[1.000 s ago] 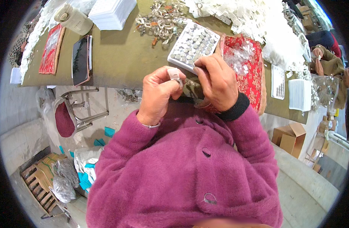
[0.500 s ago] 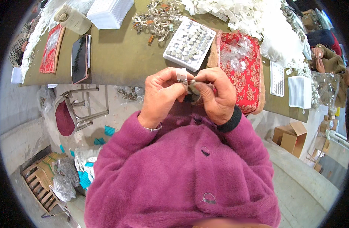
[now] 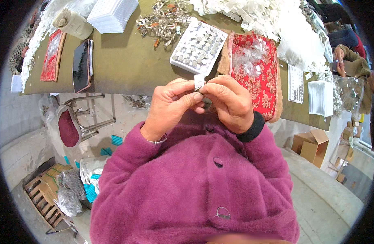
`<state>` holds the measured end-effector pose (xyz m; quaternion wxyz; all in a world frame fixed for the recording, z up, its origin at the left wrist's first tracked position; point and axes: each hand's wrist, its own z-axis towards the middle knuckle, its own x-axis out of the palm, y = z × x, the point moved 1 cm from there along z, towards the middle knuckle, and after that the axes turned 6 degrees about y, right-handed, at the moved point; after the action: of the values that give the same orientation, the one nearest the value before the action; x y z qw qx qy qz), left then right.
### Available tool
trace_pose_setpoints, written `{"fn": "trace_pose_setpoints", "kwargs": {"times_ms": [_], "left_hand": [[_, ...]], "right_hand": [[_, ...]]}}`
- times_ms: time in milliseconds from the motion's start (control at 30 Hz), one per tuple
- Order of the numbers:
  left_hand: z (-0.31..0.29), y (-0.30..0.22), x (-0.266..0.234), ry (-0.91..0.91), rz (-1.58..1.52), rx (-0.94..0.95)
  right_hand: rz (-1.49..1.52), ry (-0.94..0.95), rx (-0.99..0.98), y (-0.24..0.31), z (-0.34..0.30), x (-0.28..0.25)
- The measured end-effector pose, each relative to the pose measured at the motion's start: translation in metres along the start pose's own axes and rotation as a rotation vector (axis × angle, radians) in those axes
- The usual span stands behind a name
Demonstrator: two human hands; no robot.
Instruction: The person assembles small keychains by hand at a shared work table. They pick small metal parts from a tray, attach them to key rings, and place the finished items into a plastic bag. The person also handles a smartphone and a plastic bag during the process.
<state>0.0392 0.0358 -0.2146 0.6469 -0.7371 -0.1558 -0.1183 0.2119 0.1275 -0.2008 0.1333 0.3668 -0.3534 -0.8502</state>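
Close in front of my chest, my left hand pinches a small metal piece with a white tag standing up from it. The fingertips of my right hand are closed at the same piece and touch my left fingertips. Fingers cover most of the metal, so its exact kind cannot be told. Just beyond my hands lies a white tray with rows of small round silvery pieces. A red floral cushion with clear plastic bits on it is beside my right hand.
Shiny metal bands lie heaped behind the tray, near a stack of white trays. A phone and a beige jug stand left. White tags pile at the back. Another person's hand shows far right.
My right fingertips have come in against my left ones at the metal piece, closing the small gap between them. The white tag has shifted slightly right and turned more upright.
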Motion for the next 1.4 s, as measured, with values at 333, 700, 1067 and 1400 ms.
{"fn": "trace_pose_setpoints", "kwargs": {"times_ms": [333, 700, 1067, 1400], "left_hand": [[0.010, 0.006, -0.018, -0.087, -0.263, -0.113], [0.008, 0.009, -0.008, -0.116, 0.165, 0.291], [-0.003, 0.001, -0.005, -0.014, 0.021, 0.183], [-0.011, -0.007, 0.000, 0.007, -0.014, 0.049]], "right_hand": [[-0.506, 0.068, 0.184, -0.029, 0.038, -0.004], [0.590, 0.052, 0.718, 0.013, 0.016, 0.000], [0.478, 0.052, 0.718, 0.010, 0.001, 0.003], [0.362, -0.138, 0.426, 0.023, -0.003, 0.007]]}}
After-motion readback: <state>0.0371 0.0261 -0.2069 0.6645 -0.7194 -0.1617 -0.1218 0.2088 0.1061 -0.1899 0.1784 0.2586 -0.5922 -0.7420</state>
